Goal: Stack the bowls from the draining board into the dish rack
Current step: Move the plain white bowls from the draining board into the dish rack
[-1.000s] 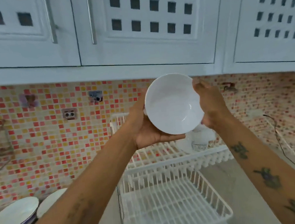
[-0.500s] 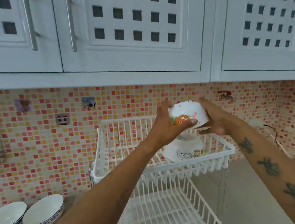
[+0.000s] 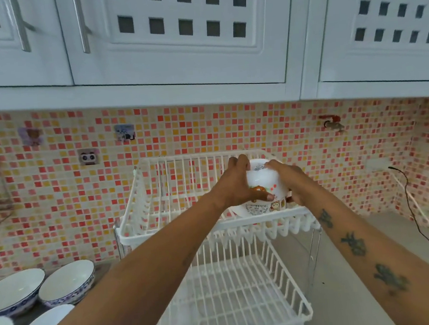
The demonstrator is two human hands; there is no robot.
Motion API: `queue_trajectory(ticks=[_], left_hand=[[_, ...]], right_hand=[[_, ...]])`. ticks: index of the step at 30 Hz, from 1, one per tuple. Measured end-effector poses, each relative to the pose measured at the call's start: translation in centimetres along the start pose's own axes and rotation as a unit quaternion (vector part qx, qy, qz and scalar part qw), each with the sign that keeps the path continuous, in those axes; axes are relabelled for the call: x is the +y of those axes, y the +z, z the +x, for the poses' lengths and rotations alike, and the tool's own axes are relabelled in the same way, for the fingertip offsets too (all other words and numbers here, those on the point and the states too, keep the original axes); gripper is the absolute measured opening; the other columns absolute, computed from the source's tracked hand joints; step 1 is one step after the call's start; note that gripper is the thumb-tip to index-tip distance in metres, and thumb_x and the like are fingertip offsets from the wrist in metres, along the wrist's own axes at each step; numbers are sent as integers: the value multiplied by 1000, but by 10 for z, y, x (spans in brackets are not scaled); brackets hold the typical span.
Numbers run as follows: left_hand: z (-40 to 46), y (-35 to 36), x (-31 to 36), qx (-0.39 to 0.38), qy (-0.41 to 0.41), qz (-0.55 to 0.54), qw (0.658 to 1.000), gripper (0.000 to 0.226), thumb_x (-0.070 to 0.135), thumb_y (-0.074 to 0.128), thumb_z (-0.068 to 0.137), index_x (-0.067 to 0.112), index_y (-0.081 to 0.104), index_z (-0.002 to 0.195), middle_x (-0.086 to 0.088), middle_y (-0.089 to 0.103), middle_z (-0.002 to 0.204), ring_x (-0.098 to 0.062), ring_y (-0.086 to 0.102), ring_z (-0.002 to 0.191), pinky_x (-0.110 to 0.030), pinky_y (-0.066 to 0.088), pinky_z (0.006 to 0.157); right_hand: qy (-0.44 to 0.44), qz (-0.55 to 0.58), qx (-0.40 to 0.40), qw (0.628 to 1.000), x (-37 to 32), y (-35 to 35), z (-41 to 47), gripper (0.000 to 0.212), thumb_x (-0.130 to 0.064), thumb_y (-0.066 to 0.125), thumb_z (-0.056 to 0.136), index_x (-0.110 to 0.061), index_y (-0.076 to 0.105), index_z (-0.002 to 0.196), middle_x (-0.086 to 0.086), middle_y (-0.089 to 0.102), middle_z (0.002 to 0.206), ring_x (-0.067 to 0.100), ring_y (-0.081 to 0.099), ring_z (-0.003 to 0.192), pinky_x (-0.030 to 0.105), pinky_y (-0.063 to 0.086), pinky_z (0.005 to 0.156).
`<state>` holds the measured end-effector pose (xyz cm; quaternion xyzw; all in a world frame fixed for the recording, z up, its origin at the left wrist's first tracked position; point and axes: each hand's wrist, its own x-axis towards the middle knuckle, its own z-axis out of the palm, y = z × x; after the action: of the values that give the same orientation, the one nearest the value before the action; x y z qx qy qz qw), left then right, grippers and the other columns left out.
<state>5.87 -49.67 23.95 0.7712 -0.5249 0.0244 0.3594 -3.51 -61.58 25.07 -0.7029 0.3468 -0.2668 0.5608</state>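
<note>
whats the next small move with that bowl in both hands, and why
Probably lower it the last bit and let go. The left hand and right hand hold the bowl upside down, right over another bowl already in the rack's top tier, so it looks lined up to nest there.

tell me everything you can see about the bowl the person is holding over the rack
The held bowl is small, white and glossy, like ceramic or melamine, with an orange cartoon print and small coloured dots on its side. It is upside down, foot ring on top. The left hand and right hand clasp opposite sides. It sits over a similar printed bowl in the upper tier of the white wire dish rack; whether they touch is unclear.
</note>
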Motion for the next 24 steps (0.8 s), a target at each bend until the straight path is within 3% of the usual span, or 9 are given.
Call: queue_trajectory(ticks=[2,7,12,15,17,20,22,24], left_hand=[[1,3,-1,-5,-1,17,1000,88,40,89,59,8,37,123,-11,39,126,-26,48,103,-38,48,89],[2,8,-4,-33,-14,45,998,91,38,90,59,6,36,126,-13,38,129,-30,49,112,-41,48,93],[1,9,-5,-37,-10,47,998,87,38,89,62,5,37,124,-13,39,128,-30,49,111,-42,48,92],[0,9,-8,-40,-13,37,998,84,38,88,63,6,37,123,-12,39,128,-30,49,110,-42,49,92],[0,9,-10,-40,-18,26,999,88,39,87,64,5,35,127,-12,37,131,-30,50,112,-43,50,92],[0,4,-7,-13,-25,18,999,96,44,84,66,4,28,132,-13,35,133,-32,54,111,-42,52,88],[0,-4,-5,23,0,39,999,90,49,80,70,3,29,128,-14,36,130,-33,55,107,-39,49,82],[-5,-21,-3,60,11,35,998,83,52,73,76,3,30,127,-14,37,129,-30,53,105,-36,46,80]], right_hand=[[3,9,-1,1000,3,0,4,46,-39,61,83,-8,58,118,10,66,94,24,61,74,32,48,65],[27,-8,-17,999,8,0,10,48,-28,60,86,-5,51,128,18,64,116,33,61,91,35,50,65],[36,-29,-9,999,10,-1,13,47,-27,60,86,-4,53,126,18,64,117,35,64,98,43,54,82],[37,-33,-11,999,11,1,14,46,-27,58,87,-4,52,126,18,64,115,33,63,92,41,54,78],[26,-50,3,998,10,4,10,47,-28,56,89,-4,51,130,16,63,113,30,60,87,35,52,68],[-80,-207,73,972,6,10,1,50,-30,48,92,-3,48,135,16,56,130,26,56,91,29,44,63],[-174,-249,119,945,1,12,-9,48,-29,49,94,-4,49,135,17,47,141,30,56,111,32,46,83],[-257,-217,147,930,-10,17,-22,42,-26,53,93,-5,54,130,13,43,144,28,49,126,29,40,96]])
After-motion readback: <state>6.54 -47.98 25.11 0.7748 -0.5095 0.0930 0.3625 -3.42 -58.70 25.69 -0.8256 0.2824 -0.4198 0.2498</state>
